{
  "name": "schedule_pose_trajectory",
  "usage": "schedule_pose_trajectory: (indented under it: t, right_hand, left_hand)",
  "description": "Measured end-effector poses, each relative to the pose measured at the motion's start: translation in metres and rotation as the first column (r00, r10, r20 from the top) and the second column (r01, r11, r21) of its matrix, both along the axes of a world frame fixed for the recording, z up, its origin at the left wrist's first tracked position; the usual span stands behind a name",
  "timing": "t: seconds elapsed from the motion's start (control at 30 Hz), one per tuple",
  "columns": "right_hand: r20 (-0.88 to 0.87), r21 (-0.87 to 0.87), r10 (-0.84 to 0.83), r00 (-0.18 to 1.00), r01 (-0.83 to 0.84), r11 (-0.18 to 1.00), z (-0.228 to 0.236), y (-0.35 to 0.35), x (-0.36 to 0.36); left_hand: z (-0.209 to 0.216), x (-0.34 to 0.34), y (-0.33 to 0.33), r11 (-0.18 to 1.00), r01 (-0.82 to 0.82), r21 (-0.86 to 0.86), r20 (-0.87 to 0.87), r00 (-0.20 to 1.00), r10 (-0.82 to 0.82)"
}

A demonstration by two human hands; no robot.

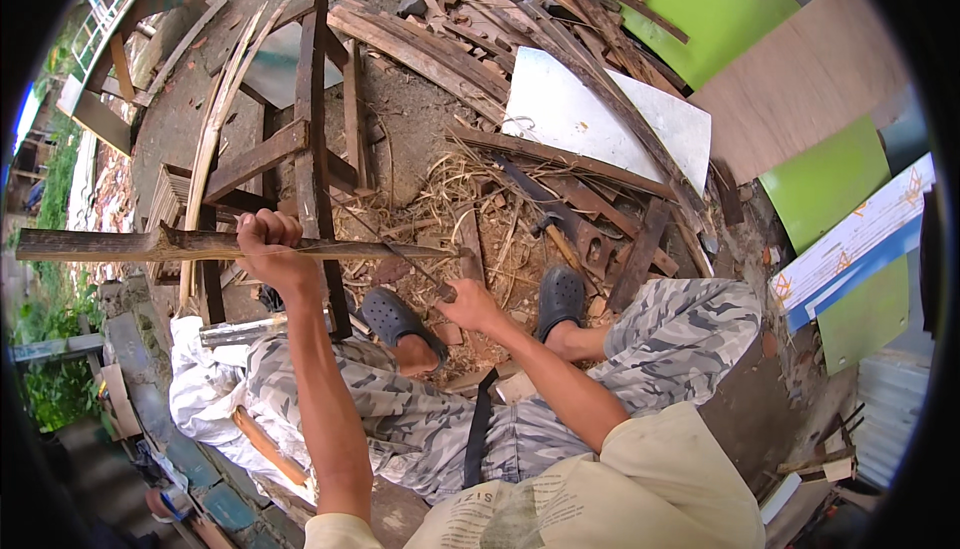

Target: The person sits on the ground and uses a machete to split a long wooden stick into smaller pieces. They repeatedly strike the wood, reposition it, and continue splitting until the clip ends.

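A long split bamboo piece [90, 244] lies level across the left half of the view, with a knot along it and a narrow pale end toward the middle. My left hand [275, 254] is closed round it, right of the knot. Near its narrow end, my right hand [472, 307] is closed on the handle of a knife with a thin dark blade [415, 265]. The blade slants up and left across the bamboo; whether its edge touches cannot be made out. Behind the bamboo stands a dark wooden frame [312, 99], with long pale bamboo strips [212, 129] leaning beside it.
Shavings [455, 189] litter the ground by my clogs [392, 317]. A hammer [560, 241] lies among scrap wood. Farther back are a plank pile [430, 49] and a white sheet [555, 99]. Green panels [825, 179] lie at right; a white sack [205, 374] sits beside my left leg.
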State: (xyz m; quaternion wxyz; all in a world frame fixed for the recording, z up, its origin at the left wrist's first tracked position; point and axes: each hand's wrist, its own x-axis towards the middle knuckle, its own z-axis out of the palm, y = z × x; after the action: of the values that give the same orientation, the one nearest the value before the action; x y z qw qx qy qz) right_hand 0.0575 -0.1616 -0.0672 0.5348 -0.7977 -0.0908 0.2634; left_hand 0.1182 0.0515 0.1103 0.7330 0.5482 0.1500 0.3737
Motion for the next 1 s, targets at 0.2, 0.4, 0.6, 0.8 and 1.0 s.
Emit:
schedule_pose_trajectory:
  t: [0.2, 0.4, 0.6, 0.8, 1.0]
  right_hand:
    - [-0.219, -0.452, -0.178, 0.959, 0.062, 0.890, -0.135, -0.050, -0.007]
    - [-0.674, -0.142, -0.124, 0.728, 0.037, 0.989, -0.146, -0.055, -0.014]
    - [-0.615, -0.159, 0.003, 0.789, -0.128, 0.979, -0.122, -0.069, 0.006]
    - [-0.127, -0.260, -0.058, 0.990, 0.023, 0.965, -0.018, -0.013, -0.005]
    - [-0.046, -0.318, -0.131, 0.990, 0.110, 0.942, -0.081, -0.028, -0.011]
  left_hand:
    - [0.010, -0.005, -0.011, 0.999, 0.042, -0.035, 0.014, 0.999, -0.041]
    - [-0.002, -0.010, 0.010, 0.995, 0.084, -0.053, 0.083, 0.993, -0.079]
    - [0.007, 0.008, -0.016, 0.997, 0.080, -0.025, 0.063, 0.995, -0.078]
    - [0.012, 0.012, -0.030, 1.000, 0.005, 0.021, 0.008, 1.000, -0.006]
    - [0.013, 0.014, -0.034, 0.996, 0.047, 0.072, 0.044, 0.998, -0.050]
